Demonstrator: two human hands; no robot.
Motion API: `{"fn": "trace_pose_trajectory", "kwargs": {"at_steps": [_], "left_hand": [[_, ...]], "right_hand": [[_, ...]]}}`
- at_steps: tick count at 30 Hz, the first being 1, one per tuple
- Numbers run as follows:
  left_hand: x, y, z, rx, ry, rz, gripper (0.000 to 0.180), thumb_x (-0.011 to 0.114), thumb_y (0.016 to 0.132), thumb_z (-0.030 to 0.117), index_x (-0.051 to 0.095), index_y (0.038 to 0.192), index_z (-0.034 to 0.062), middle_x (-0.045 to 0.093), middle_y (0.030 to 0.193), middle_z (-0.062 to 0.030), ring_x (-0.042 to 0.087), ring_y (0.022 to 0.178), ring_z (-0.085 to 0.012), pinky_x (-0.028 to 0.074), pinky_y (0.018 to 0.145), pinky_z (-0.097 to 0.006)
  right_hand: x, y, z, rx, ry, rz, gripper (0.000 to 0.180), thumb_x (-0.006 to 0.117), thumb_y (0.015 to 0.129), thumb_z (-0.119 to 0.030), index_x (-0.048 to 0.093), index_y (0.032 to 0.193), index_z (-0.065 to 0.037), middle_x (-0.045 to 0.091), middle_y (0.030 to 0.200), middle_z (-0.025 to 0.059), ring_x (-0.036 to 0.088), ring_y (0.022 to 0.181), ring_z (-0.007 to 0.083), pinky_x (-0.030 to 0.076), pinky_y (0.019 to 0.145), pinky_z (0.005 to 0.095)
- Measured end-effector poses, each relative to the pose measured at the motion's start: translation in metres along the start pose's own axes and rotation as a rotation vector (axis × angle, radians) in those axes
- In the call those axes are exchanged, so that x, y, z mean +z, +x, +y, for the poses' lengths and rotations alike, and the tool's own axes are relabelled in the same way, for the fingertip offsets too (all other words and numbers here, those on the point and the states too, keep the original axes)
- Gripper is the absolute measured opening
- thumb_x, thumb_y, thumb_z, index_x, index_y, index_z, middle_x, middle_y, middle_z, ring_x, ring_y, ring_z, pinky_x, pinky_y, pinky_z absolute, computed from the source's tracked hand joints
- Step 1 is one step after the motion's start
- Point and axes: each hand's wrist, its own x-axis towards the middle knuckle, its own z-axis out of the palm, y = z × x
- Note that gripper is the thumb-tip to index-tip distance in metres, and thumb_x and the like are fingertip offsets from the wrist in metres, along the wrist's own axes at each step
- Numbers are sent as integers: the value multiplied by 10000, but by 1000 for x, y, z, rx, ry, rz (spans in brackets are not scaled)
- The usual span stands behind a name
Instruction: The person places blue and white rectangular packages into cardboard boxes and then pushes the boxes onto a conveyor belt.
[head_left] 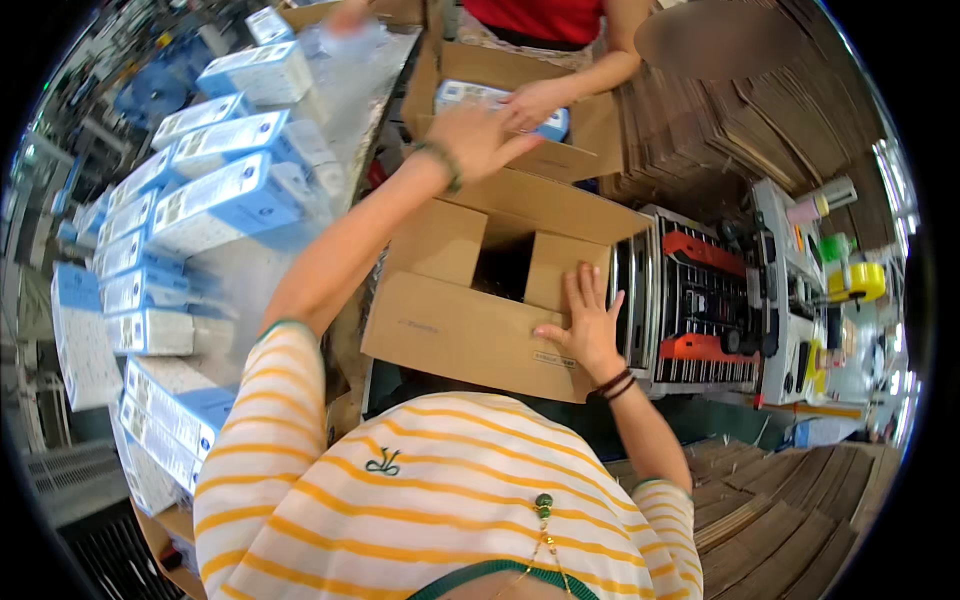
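Observation:
A brown cardboard carton (470, 335) stands in front of me, its flaps partly folded in and a dark gap between them. My right hand (592, 322) lies on its right side flap and near flap with the fingers spread. Stretched far forward, my left hand (468, 142) is over the near edge of a second open carton (580, 160), thumb apart from the fingers and slightly blurred. I see nothing held in it. Inside that carton lies a blue-and-white box (553, 124), and a co-worker's hand (538, 104) rests at it, close to my fingers.
Many blue-and-white boxes (225, 205) crowd the table (265, 280) on the left. Right of my carton is a roller machine (705, 300) with red bars. Flat cardboard stacks (690, 140) rise at the far right, with more cardboard (780, 500) near right. Yellow tape (860, 282) hangs beyond.

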Motion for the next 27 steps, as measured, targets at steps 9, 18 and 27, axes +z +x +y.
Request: {"fn": "trace_pose_trajectory", "kwargs": {"at_steps": [9,18,27], "left_hand": [[77,-106,-82,-103,-51,-16,543,490,842,289,369,1316,54,341,1371,-167,265,1300,-305,165,1075,-436],[84,-144,-131,-363,-406,115,577,343,918,425,325,1345,36,320,1390,-159,248,1313,-276,116,1090,-380],[163,-165,-43,-1037,-1934,82,806,317,844,650,285,1360,33,320,1388,-165,280,1297,-254,248,1037,-447]], "right_hand": [[235,-123,107,1343,1711,103,246,547,823,-381,509,828,-138,424,609,-34,409,532,118,338,467,242],[273,-105,26,1155,2506,234,185,568,812,-108,599,966,-11,631,960,77,577,906,191,432,849,303],[-108,-15,79,273,1687,-107,659,520,770,-73,244,1362,5,386,1337,131,398,1225,245,327,1009,359]]}}
